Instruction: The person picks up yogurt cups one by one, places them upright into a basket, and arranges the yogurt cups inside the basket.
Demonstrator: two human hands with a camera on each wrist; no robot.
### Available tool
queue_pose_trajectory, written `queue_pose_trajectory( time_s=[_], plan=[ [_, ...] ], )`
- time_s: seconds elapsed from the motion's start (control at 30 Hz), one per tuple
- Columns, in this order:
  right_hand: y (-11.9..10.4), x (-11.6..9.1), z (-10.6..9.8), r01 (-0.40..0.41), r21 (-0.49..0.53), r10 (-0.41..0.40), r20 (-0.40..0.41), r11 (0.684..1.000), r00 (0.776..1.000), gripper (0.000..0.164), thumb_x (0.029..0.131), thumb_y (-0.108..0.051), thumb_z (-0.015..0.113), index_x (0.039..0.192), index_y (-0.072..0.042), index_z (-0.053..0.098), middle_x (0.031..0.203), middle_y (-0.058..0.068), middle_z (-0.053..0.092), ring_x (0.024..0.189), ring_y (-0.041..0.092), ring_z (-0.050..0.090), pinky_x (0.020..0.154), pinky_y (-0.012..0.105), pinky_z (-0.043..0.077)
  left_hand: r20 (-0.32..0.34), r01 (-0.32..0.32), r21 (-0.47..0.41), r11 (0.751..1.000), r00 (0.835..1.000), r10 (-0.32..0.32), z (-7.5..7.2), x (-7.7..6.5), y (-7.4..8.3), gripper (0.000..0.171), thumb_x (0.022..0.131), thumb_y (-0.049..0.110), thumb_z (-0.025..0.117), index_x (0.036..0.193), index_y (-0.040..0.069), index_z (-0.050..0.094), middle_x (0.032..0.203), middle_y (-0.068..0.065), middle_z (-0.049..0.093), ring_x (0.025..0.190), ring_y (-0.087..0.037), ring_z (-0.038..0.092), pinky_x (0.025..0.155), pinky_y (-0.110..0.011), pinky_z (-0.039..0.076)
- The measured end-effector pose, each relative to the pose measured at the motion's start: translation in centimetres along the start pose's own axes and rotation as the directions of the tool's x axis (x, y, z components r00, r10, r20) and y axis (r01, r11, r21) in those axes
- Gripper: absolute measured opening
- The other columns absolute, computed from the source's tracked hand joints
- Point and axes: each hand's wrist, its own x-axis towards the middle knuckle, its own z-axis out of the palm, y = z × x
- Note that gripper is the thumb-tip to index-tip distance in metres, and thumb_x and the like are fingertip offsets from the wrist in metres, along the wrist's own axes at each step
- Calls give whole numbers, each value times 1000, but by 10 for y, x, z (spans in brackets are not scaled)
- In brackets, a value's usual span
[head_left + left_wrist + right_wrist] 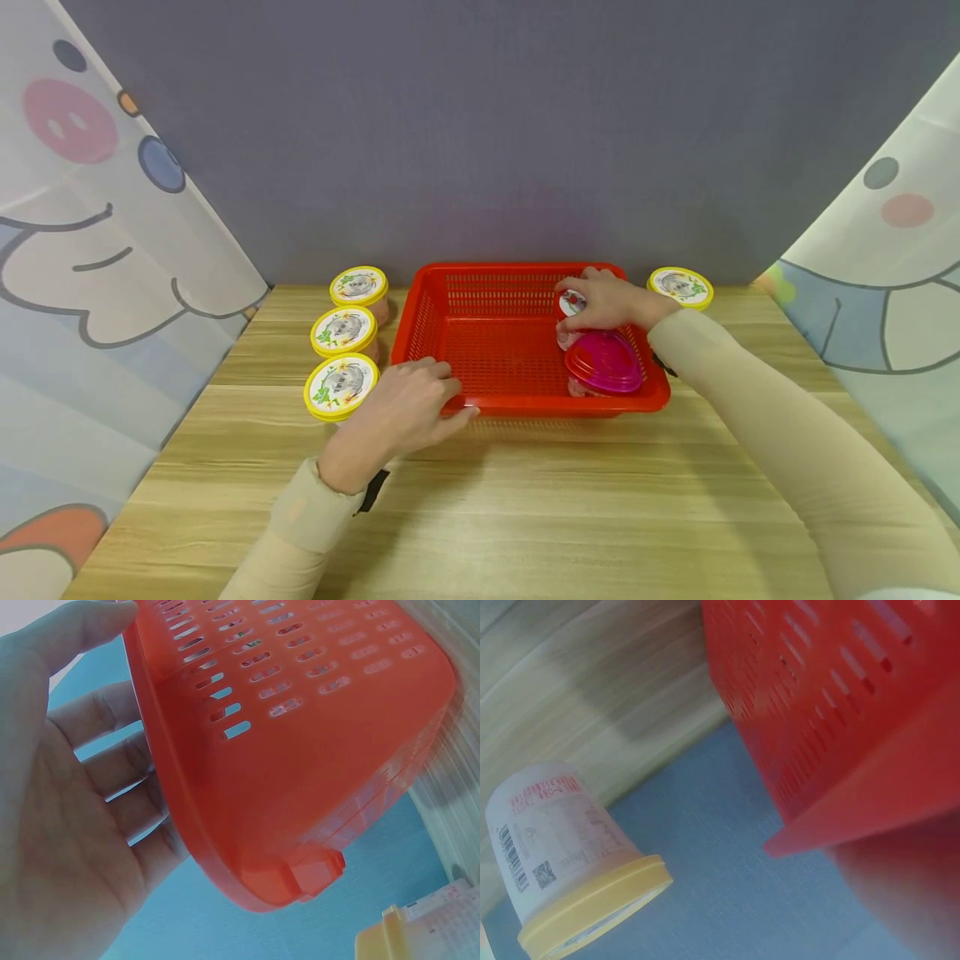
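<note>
Small jar [572, 302] between right hand's [611, 300] fingers

Head view bright, evenly lit; soft shadows fall on table [570, 508] below red basket [510, 406] and right sleeve [787, 433]; small glare on magenta lid [607, 361]. Left wrist view hazy, bluish, palest at upper left. Right wrist view dimmer, blue-tinted; basket rim and right hand [911, 889] blurred at lower right.

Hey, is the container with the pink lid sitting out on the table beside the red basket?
No, the head view shows the pink-lidded container inside the red basket, toward its right end.
</note>
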Motion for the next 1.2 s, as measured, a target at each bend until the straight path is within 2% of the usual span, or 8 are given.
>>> queue_pose_trajectory(
  time_s=[0.23,0.43,0.6,0.73,0.9,1.03,1.2],
  plan=[
    [1,3,1,5,-2,-5,25,1000,1000,74,85,-50,74,145,-15,50,137,23,47,126,43,41,97,60,42,-9,1,7,1000,1000,-1,1,0,0,37,90,44,70,64,19,60,63,7,40,59,-12,42,54,-27,39],
    [-1,0,-1,-9,11,8,66,1000,998,84,85,-59,71,153,-17,44,145,25,42,134,46,37,102,65,38,-1,4,-4,1000,1000,-4,1,0,1,37,90,44,70,64,19,60,64,7,41,58,-12,42,54,-28,39],
    [-1,-5,-6,-6,75,0,74,997,997,89,89,-59,67,159,-15,34,156,25,34,143,47,28,108,68,31,3,5,-7,1000,1000,-5,1,0,1,38,89,44,70,64,19,59,63,7,40,58,-12,41,54,-27,39],
    [-2,-10,-12,2,135,-11,65,991,998,88,93,-58,62,161,-13,29,162,22,27,149,43,20,114,64,24,-3,4,-1,1000,1000,-4,1,0,0,39,90,44,70,63,19,57,63,7,40,58,-12,41,54,-27,38],
    [-4,-20,-18,-30,175,19,62,984,998,92,94,-64,58,164,-18,20,168,21,8,154,42,3,117,66,12,-3,3,-1,1000,1000,-3,0,-1,1,39,90,44,70,63,19,57,63,7,40,58,-12,41,54,-27,39],
    [-3,-28,-21,-49,142,45,33,989,998,94,93,-68,54,165,-23,13,169,19,-2,154,44,-8,115,71,3,-5,6,1,1000,1000,-6,0,0,1,39,90,44,70,63,19,57,63,8,40,59,-11,42,54,-27,39],
    [2,-38,-24,-58,73,59,-19,996,998,96,93,-69,52,165,-23,8,169,20,-5,153,46,-9,117,66,-1,-7,3,3,1000,1000,-3,0,0,1,38,90,44,70,63,19,57,63,7,40,59,-12,42,55,-27,39]
  ],
)
